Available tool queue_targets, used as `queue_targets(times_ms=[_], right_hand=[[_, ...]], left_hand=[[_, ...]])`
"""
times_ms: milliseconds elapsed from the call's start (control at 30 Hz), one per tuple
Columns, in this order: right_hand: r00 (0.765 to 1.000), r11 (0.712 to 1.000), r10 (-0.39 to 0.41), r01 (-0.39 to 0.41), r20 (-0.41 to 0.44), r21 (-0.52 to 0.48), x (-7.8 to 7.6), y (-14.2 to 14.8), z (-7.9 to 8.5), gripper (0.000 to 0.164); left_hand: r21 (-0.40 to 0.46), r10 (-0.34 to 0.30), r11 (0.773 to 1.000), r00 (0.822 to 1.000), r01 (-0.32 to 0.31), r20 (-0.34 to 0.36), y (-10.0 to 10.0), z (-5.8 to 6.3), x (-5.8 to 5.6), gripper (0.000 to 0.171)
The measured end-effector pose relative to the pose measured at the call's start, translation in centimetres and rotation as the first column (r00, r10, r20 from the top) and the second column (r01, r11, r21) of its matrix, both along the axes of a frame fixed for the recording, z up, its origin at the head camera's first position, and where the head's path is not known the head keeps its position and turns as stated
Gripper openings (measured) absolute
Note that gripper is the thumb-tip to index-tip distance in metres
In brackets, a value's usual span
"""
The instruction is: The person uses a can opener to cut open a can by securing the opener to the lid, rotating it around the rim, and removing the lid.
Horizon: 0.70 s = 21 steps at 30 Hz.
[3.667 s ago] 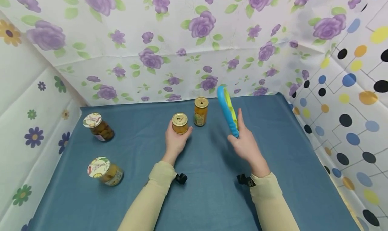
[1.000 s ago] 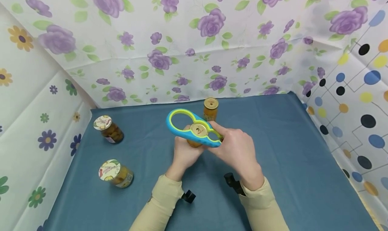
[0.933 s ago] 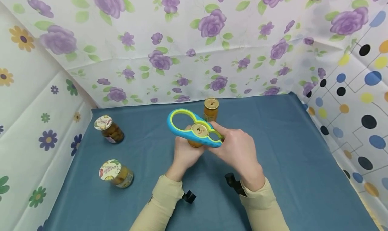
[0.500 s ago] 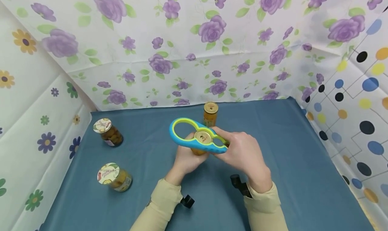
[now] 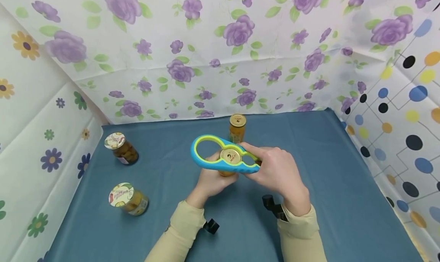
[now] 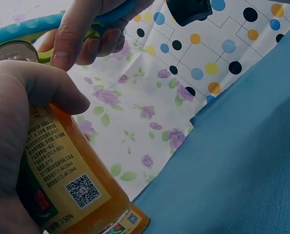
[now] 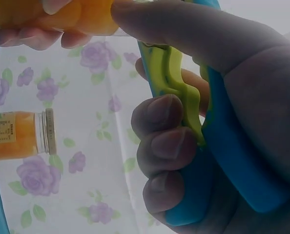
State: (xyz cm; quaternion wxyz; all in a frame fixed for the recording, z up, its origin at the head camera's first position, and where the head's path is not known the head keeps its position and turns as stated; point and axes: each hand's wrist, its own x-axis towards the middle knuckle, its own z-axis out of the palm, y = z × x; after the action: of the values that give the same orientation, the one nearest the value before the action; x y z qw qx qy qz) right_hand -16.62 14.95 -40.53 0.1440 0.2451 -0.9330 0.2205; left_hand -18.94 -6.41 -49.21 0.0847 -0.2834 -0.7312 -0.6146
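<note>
My left hand [image 5: 210,181] grips a small glass jar of orange fruit [image 6: 81,180], whose label with a QR code shows in the left wrist view. The jar's gold lid [image 5: 231,156] sits inside the middle notch of a blue and lime-green jar opener [image 5: 220,165]. With fingers curled round both handles, my right hand [image 5: 278,170] holds that opener from the right. Its large ring end points left. Just behind the hands stands a second gold-lidded jar of orange fruit [image 5: 237,132], also visible in the right wrist view as a jar [image 7: 13,135] lying sideways to the camera.
On the left of the blue cloth [image 5: 165,231] stand a jar with dark contents [image 5: 126,152] and a wider jar with yellowish contents [image 5: 137,202], both with patterned lids. A flowered sheet [image 5: 206,63] closes the back; a dotted sheet [image 5: 395,139] borders the right.
Earlier the right hand held the opener raised, apart from the jar; it has come left and the opener now surrounds the lid. Over the last second, hands and opener shift slightly right and nearer.
</note>
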Motion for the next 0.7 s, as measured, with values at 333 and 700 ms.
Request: queue_targets(times_ms=[333, 700], right_hand=[[0.998, 0.997, -0.020, 0.024, 0.055, -0.069, 0.01, 0.28, 0.17, 0.065], [0.985, 0.984, -0.087, 0.108, 0.149, -0.140, 0.21, 0.44, 0.53, 0.069]], left_hand=[[-0.041, 0.029, 0.999, 0.995, -0.025, 0.093, -0.36, -0.38, -0.03, 0.054], [-0.113, 0.097, 0.989, 0.995, -0.094, 0.015, -0.50, -0.84, -0.36, 0.045]])
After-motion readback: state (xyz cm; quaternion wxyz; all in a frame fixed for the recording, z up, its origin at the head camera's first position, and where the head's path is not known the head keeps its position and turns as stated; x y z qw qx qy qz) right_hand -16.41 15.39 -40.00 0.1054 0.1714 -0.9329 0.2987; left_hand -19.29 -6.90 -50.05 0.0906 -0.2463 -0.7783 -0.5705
